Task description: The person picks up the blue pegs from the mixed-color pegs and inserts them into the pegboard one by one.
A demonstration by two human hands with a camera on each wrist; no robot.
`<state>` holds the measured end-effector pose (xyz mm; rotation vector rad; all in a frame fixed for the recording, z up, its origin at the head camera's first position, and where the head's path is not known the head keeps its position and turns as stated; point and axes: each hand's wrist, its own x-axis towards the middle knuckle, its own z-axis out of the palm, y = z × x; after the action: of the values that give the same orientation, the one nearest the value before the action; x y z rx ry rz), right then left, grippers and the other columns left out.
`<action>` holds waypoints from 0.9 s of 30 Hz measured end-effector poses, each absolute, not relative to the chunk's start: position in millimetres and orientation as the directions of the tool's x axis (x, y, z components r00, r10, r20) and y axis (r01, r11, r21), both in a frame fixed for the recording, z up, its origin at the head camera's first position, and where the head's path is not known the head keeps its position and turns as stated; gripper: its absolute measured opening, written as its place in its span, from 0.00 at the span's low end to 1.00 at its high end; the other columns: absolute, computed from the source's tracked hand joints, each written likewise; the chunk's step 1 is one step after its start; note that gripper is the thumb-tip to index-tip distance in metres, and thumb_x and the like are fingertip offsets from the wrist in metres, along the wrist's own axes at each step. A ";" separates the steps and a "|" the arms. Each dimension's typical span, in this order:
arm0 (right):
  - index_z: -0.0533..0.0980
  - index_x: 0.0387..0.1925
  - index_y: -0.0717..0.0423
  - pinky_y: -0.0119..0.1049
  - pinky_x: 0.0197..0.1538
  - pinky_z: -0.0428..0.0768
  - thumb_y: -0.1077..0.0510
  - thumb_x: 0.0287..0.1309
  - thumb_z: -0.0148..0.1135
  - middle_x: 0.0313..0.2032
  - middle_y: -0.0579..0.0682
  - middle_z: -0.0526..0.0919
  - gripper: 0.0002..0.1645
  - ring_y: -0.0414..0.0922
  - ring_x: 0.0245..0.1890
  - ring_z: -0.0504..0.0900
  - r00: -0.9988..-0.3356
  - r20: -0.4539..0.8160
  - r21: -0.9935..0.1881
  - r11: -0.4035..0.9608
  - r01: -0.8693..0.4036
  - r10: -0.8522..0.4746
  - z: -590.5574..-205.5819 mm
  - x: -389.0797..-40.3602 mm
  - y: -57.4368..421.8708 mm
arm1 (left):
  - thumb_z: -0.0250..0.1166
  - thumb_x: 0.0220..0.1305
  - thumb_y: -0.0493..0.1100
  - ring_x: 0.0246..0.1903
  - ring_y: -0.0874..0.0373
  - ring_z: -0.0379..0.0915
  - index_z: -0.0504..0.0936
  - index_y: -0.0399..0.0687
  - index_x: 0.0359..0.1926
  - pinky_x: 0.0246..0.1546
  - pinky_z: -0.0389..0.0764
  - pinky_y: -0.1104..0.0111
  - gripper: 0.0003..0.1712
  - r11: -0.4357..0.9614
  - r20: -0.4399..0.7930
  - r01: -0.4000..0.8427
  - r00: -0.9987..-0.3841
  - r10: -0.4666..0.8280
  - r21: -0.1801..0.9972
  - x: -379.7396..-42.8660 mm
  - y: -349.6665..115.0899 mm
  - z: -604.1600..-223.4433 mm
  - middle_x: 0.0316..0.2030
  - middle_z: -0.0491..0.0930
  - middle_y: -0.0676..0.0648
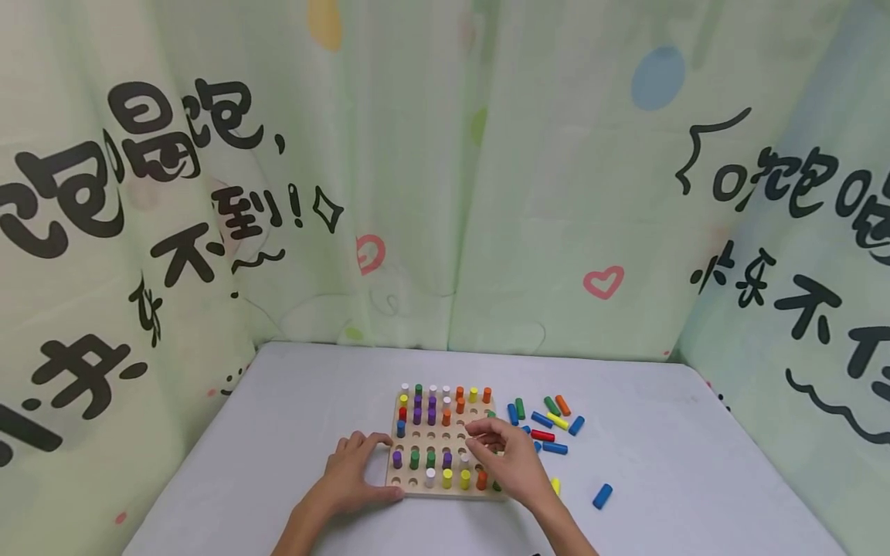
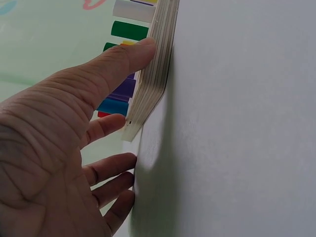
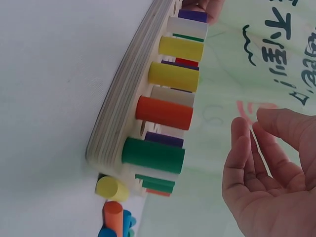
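Note:
A wooden pegboard (image 1: 434, 440) lies on the table, with coloured pegs upright in many of its holes. At its front left corner is my left hand (image 1: 352, 472): the thumb lies along the front edge and the index fingertip meets the left side. In the left wrist view, that thumb (image 2: 113, 64) is straight against the layered wood and the other fingers are spread. My right hand (image 1: 511, 459) hovers over the board's right part, covering some holes and pegs. In the right wrist view its fingers (image 3: 237, 168) are loosely bent, thumb near the index, with nothing visible between them.
Loose pegs in blue, green, red, yellow and orange lie scattered right of the board, among them a red peg (image 1: 543, 435). One blue peg (image 1: 602, 496) sits apart, nearer the front. Behind the white table (image 1: 320, 386) hangs a printed curtain (image 1: 417, 193).

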<state>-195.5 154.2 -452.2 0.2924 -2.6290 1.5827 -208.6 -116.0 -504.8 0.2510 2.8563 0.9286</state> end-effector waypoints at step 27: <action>0.84 0.46 0.57 0.26 0.42 0.80 0.64 0.62 0.70 0.42 0.47 0.86 0.11 0.41 0.38 0.83 -0.998 0.066 -0.818 0.574 -0.041 0.023 -465.4 -188.0 197.1 | 0.82 0.43 0.66 0.49 0.49 0.63 0.75 0.61 0.61 0.52 0.69 0.48 0.45 0.795 -0.071 0.116 -0.978 0.197 0.595 -208.8 -117.4 -506.7 0.48 0.70 0.48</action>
<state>-188.0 197.1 -465.4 0.0157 -2.7247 1.4186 -208.8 -117.4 -506.7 0.2499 2.8528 0.9331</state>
